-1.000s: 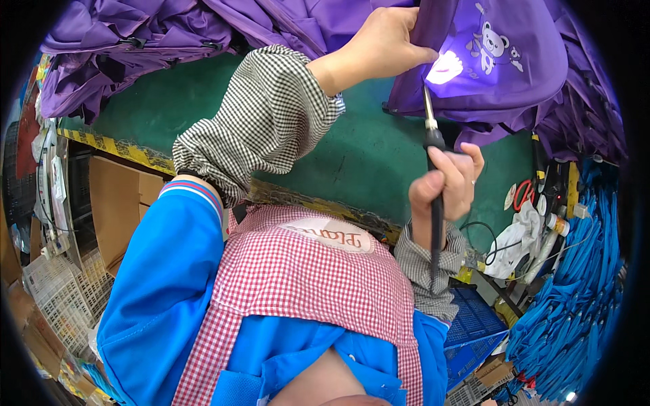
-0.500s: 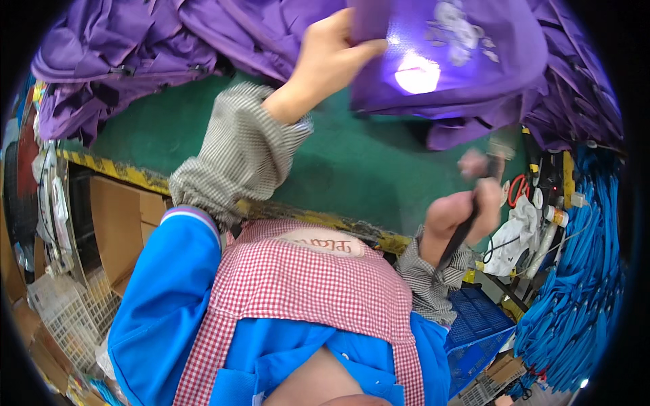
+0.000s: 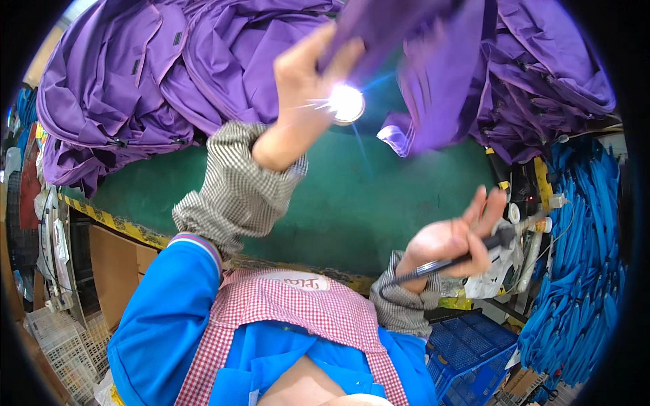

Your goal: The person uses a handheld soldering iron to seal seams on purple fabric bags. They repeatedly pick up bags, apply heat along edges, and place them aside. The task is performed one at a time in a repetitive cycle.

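My left hand (image 3: 301, 81) is raised at the top centre, closed on the edge of a purple fabric piece (image 3: 386, 27) that hangs blurred above the table. Right beside its wrist glows a round, bright lamp (image 3: 347, 103). Over the table's near right side, my right hand (image 3: 450, 243) grips a black-handled corded tool (image 3: 460, 259); some of its fingers stretch upward. The tool's slim metal tip (image 3: 531, 220) points to the upper right, and its black cord curls back along my wrist. Between the hands lies the green table top (image 3: 352, 203).
Heaps of purple fabric (image 3: 128, 81) line the table's far side. Blue straps or cords (image 3: 575, 271) hang in a bundle at the right, near a blue crate (image 3: 467, 352). Yellow-black tape (image 3: 115, 220) marks the near edge. A cardboard box (image 3: 108, 271) stands at the left.
The fabric in my left hand has lifted and swung away, baring more table. My right hand has turned, so the tool now lies slanted toward the right. The bright spot appears further left.
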Available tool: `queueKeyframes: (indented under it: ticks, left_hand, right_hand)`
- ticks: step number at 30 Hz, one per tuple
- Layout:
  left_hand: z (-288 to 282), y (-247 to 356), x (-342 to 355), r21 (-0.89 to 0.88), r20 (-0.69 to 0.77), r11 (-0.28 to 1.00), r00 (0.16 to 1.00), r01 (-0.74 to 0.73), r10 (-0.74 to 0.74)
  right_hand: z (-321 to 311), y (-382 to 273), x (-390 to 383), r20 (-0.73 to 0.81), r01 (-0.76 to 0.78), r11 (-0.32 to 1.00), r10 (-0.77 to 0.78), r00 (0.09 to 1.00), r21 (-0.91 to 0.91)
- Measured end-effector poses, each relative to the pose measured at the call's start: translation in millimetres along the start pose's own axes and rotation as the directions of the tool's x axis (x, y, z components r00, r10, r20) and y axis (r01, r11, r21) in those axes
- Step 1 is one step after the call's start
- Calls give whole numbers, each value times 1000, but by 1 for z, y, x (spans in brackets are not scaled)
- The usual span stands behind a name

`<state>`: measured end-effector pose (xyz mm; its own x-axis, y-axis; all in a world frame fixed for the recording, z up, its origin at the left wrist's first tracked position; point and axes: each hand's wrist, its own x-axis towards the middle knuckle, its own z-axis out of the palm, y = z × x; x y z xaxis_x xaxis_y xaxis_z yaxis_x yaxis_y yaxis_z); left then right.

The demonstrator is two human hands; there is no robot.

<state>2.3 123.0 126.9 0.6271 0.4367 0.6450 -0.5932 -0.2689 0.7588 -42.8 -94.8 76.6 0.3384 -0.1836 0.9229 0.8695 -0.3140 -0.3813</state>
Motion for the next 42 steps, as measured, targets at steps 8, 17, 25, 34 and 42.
queueKeyframes:
  ticks: [8,17,25,34,42]
  left_hand:
    - [94,-125,77,749,337,662,858,6,-388]
    - [-89,-60,-56,-46,-273,996,958,81,-91]
    - [-155,-39,-118,33,-227,878,859,477,-459]
    - [-144,-104,-63,-427,-216,451,396,783,-892]
    - [-136,-48,66,-702,-196,625,751,342,-631]
  right_hand:
    - [2,-3,-7,145,-182,980,170,975,81]
    - [71,59,-64,277,-160,969,103,955,190]
    - [186,109,-83,625,229,966,-109,773,-116]
    - [198,68,-93,643,-76,997,78,762,-30]
    - [156,14,-23,453,-256,922,103,886,290]
